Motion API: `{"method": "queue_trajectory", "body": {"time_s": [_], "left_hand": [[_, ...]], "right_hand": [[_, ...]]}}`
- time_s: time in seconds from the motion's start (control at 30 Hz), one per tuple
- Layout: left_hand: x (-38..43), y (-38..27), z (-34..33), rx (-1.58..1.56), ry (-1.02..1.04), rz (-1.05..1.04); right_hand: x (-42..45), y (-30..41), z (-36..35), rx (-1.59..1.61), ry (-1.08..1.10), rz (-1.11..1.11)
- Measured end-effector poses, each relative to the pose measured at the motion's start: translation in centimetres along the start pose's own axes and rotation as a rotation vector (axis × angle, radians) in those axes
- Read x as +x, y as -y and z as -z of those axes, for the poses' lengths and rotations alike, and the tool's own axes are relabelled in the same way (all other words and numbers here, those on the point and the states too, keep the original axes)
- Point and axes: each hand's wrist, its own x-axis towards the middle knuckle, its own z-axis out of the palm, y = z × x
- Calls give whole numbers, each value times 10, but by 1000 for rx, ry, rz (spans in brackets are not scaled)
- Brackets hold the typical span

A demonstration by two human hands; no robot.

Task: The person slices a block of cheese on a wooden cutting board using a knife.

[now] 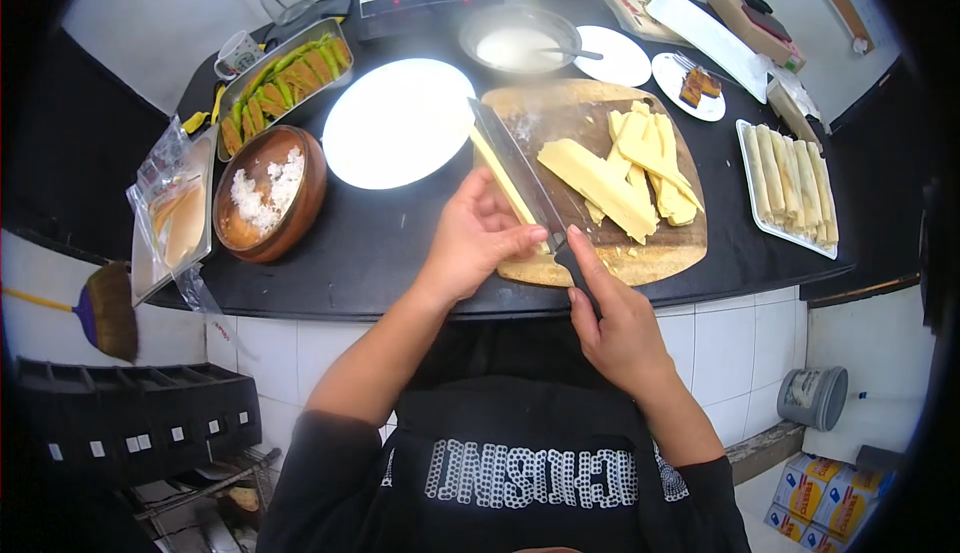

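Note:
My right hand [619, 320] grips the black handle of a kitchen knife [517, 163], its blade angled up and left over the rounded wooden cutting board [686, 249]. Along the blade's left side lies a long pale-yellow strip [501, 178], likely cheese. My left hand [472, 241] holds this strip near its lower end, thumb close to the knife's heel. Right of the blade, a thick yellow slab [600, 187] rests on the board. Several cut yellow pieces [664, 159] are heaped beside and partly under it. Small crumbs lie near the board's front edge.
A white plate [397, 123] sits left of the board. Behind it are a glass bowl of white liquid [519, 46] and a scale [427, 3]. Left stand a wooden bowl [313, 178] and a tray of stuffed green peppers [289, 80]; right, wrapped rolls [791, 181] fill a foam tray.

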Motion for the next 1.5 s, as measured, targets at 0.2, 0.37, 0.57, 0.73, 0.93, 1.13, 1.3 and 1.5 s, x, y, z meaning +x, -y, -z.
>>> {"method": "queue_trajectory", "body": {"time_s": [0.2,0.37,0.57,0.73,0.93,1.13,1.3,1.5], "left_hand": [[-5,2,4,21,-17,53],[-6,4,5,34,-12,43],[7,-17,35,193,-239,-18],[45,-40,115,280,-493,51],[43,-43,135,262,-505,209],[41,-34,96,1139,-169,-532],[56,-33,57,1247,113,-693],[65,-19,57,1367,206,-643]], "right_hand": [[1,2,-6,28,28,-13],[1,7,-1,89,27,-46],[1,-7,7,121,-73,33],[-5,-9,26,98,-60,-67],[-6,0,55,3,166,-258],[8,-7,75,-171,146,-20],[36,19,94,-231,320,-104],[41,28,89,-270,304,-46]]}}
